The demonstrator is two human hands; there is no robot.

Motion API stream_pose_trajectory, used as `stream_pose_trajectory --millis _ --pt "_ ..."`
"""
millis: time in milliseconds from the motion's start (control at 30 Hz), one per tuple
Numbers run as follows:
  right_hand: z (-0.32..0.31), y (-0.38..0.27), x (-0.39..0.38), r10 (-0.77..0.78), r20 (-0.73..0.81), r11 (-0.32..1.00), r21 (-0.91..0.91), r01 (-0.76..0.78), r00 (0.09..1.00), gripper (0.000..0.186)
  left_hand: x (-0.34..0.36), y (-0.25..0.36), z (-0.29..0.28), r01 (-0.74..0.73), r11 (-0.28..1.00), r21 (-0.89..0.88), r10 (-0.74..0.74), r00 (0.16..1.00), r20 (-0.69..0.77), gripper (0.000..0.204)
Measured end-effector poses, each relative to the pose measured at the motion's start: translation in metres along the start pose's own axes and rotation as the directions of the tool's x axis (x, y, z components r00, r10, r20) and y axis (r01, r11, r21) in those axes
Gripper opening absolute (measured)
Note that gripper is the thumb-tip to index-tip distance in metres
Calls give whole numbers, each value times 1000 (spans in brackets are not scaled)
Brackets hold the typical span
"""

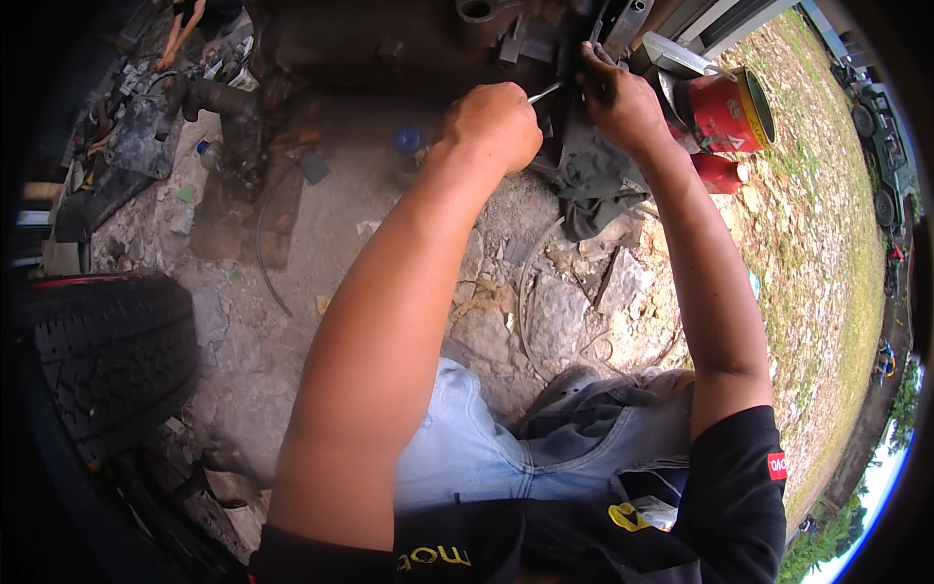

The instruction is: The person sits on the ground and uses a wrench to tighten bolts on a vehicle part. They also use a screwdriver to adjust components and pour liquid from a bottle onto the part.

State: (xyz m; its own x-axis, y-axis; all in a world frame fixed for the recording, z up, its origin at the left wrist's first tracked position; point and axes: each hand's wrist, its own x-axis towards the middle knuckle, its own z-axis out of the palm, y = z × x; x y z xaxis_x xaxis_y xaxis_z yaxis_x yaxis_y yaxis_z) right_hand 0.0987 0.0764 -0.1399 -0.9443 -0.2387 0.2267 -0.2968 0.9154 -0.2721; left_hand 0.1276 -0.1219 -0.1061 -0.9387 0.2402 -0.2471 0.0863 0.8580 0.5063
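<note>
My left hand [491, 127] is closed in a fist around a slim metal tool; its bright shaft [546, 92] sticks out to the right, and the rest is hidden in the fist. The shaft's tip reaches a dark metal vehicle part [553, 131]. To the right, my right hand [619, 97] is bent against the same dark assembly, its fingers smudged black. The fingers curl in at the part, but what they hold cannot be made out. Below that hand hangs or lies a dark cloth [595, 175]. Above both hands spans a large dark, grimy body [360, 44].
A red bucket [720, 112] and a red bottle [718, 173] stand right of my right forearm. A tyre [112, 355] is at the left. Rubble, a thin hose [525, 302] and a blue cap [407, 140] lie on the ground. Another person's hands [167, 58] work at far left.
</note>
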Motion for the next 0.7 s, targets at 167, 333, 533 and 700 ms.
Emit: stream_pose_trajectory --millis 167,333,533,700 --pt "-1 -3 2 -7 14 1000 0 7 1000 49 13 -9 -2 -127 992 -19 113 935 -337 24" --pt "1 -3 0 0 11 1000 -16 0 1000 54 20 10 11 -31 997 -75 14 976 -216 35" --pt "-7 9 -4 -70 17 997 34 69 997 57 6 3 -19 -4 1000 -10 4 1000 8 39" --pt "-37 -42 0 -115 -82 989 -102 107 990 45 -15 -5 -20 23 998 -54 -30 989 -144 43"
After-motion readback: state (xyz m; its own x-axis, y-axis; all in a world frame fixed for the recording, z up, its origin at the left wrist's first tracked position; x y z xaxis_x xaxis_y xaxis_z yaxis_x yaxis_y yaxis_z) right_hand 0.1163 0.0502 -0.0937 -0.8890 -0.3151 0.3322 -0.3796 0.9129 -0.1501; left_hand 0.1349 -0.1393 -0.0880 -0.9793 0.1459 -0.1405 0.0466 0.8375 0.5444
